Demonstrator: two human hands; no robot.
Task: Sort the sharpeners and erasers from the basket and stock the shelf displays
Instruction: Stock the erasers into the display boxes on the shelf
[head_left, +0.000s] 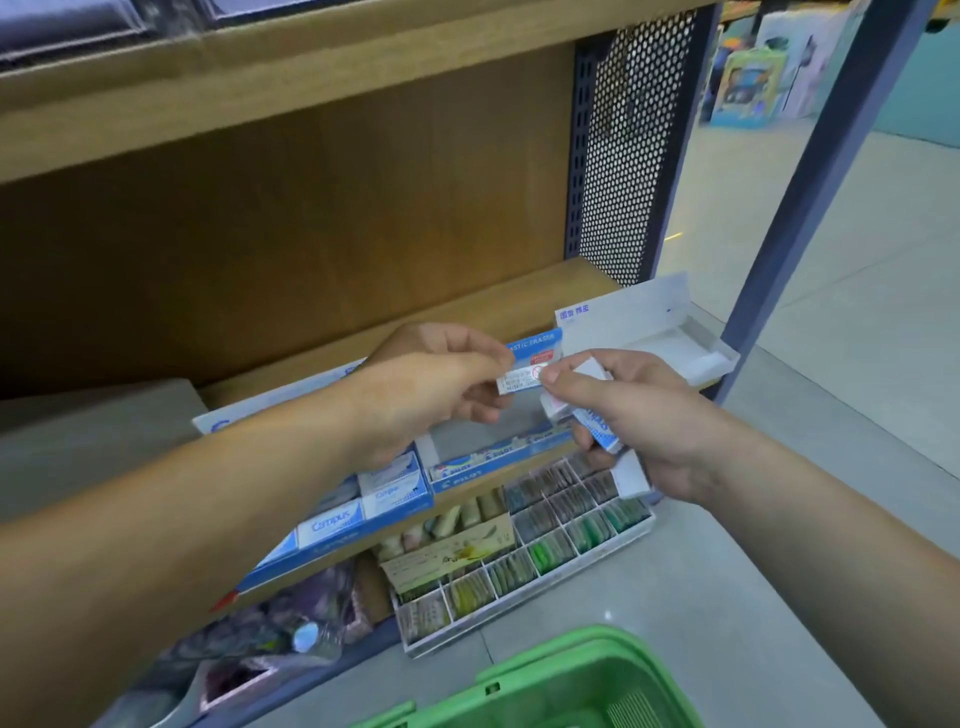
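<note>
Green basket (571, 654), nearest, lies in front of the blue display box (488, 467). Above that box my right hand (644, 415) clutches stacked erasers (602, 434); my left hand (431, 384) pinches one eraser (519, 378) endwise. Light, firm, probably slick-sleeved: best gripped across the long sides.
</note>
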